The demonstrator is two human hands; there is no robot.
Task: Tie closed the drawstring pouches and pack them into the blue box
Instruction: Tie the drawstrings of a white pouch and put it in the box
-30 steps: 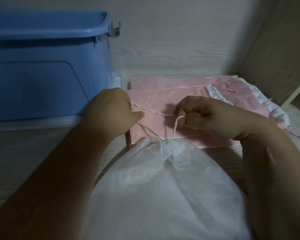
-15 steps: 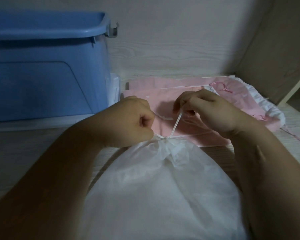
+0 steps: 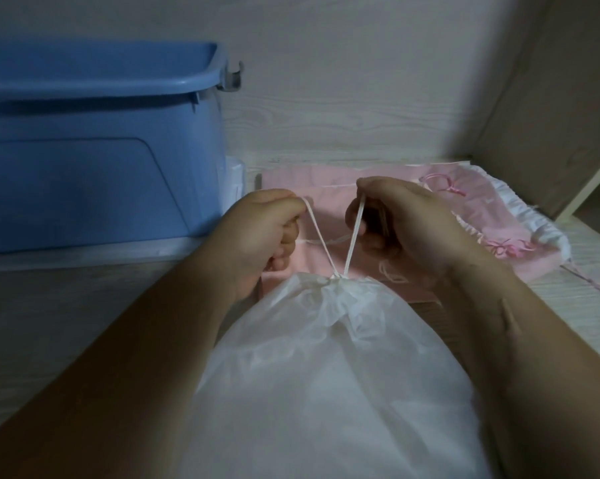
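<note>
Blue box [image 3: 94,188] sits far left on the tabletop [image 3: 49,323], against the back wall, top open, so packing looks like a short lift up and left over its rim. Left hand [image 3: 260,236] is curled, pinching the left strand of the cord [image 3: 321,242]. The strand runs taut down to the gathered neck of the white pouch [image 3: 326,375], which lies centre, nearest the camera, mouth pointing away. Right hand [image 3: 405,229] pinches the right strand the same way. The two strands make a V from the neck, likely pulled apart to cinch it before knotting; no knot visible yet. Pink pouches [image 3: 499,233] lie flat behind and right of the hands, some with bows. Wooden side panel [image 3: 551,115] walls off the right; the free room is leftward, between hands and box.
</note>
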